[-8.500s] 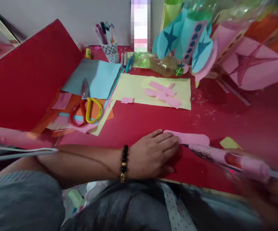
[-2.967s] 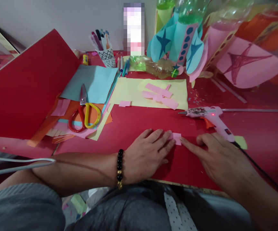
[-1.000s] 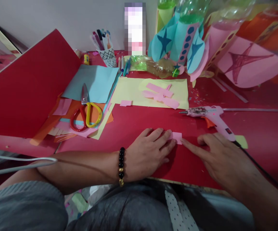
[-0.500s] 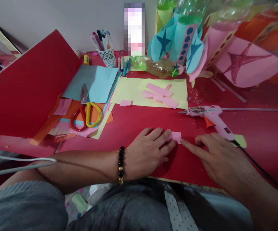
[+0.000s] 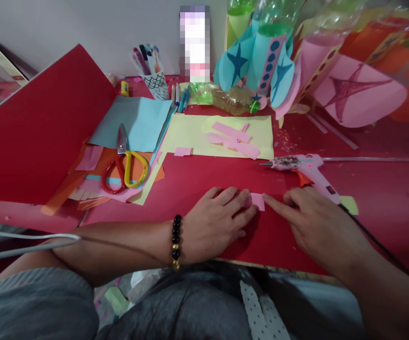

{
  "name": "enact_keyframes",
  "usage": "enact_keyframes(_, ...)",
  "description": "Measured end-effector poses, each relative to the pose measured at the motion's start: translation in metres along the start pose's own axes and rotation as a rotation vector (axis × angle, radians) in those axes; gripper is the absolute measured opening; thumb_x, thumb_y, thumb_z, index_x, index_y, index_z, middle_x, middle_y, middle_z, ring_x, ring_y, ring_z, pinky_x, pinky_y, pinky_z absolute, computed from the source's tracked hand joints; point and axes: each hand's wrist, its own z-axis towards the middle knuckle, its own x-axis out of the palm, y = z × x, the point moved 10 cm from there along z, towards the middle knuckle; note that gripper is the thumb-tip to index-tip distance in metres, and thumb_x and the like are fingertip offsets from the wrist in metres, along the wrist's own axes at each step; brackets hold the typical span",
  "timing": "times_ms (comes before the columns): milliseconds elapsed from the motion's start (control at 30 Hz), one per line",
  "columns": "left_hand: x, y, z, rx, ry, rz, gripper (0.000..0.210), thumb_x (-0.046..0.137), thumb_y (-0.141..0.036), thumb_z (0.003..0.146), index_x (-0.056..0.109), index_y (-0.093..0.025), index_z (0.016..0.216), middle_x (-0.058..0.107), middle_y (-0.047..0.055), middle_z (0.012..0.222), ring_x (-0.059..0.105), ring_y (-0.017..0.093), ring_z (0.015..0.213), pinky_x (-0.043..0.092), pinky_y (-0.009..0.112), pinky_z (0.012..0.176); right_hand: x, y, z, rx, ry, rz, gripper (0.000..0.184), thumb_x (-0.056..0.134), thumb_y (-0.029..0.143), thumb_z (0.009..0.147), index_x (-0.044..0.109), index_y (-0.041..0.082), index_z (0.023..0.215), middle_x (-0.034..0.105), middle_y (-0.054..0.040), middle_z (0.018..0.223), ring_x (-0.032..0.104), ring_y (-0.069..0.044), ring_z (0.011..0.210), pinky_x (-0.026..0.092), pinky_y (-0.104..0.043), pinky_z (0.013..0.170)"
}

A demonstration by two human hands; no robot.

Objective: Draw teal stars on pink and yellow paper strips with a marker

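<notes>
Pink paper piece: the small piece lies flat on the red surface, on the near side of the glue gun's nozzle, partly covered by fingers.
Left hand: palm down and open, fingers lightly spread and resting on the piece, pressing rather than gripping; it lies to the near left of the glue gun.
Right hand: half open, index fingertip at the piece's right edge, other fingers loosely curled, nothing seen in its hold; just on the near side of the glue gun.
Glue gun: pink with an orange trigger, on its side, nozzle pointing left, red light lit.
Yellow scrap: beside the glue gun's handle.
Pale yellow sheet: left of and beyond the glue gun, bearing pink cut-outs.
Scissors: well left of the glue gun, on layered papers.
Paper-wrapped bottles: beyond the glue gun, upright.
</notes>
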Motion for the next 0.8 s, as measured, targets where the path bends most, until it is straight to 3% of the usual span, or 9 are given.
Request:
enact_keyframes(367, -0.001, 0.001, -0.001, 0.004, -0.034, -0.008, 0.043, 0.043, -0.037, 0.100, 0.046, -0.018, 0.138, 0.040, 0.012, 0.148, 0.043, 0.029, 0.127, 0.043, 0.045, 0.098, -0.006, 0.015, -0.013, -0.054, -0.015, -0.001, 0.056, 0.045, 0.001, 0.078, 0.061, 0.022, 0.128, 0.051, -0.0073, 0.087, 0.046, -0.021, 0.077, 0.038, -0.034, 0.067)
enact_keyframes(800, 0.000, 0.000, -0.001, 0.011, -0.037, 0.011, 0.046, 0.044, -0.040, 0.099, 0.045, -0.018, 0.139, 0.041, 0.012, 0.147, 0.044, 0.029, 0.126, 0.043, 0.045, 0.098, -0.002, -0.001, 0.003, 0.034, 0.025, 0.008, 0.050, 0.048, 0.007, 0.085, 0.059, 0.021, 0.131, 0.050, -0.0058, 0.084, 0.044, -0.020, 0.076, 0.038, -0.034, 0.071)
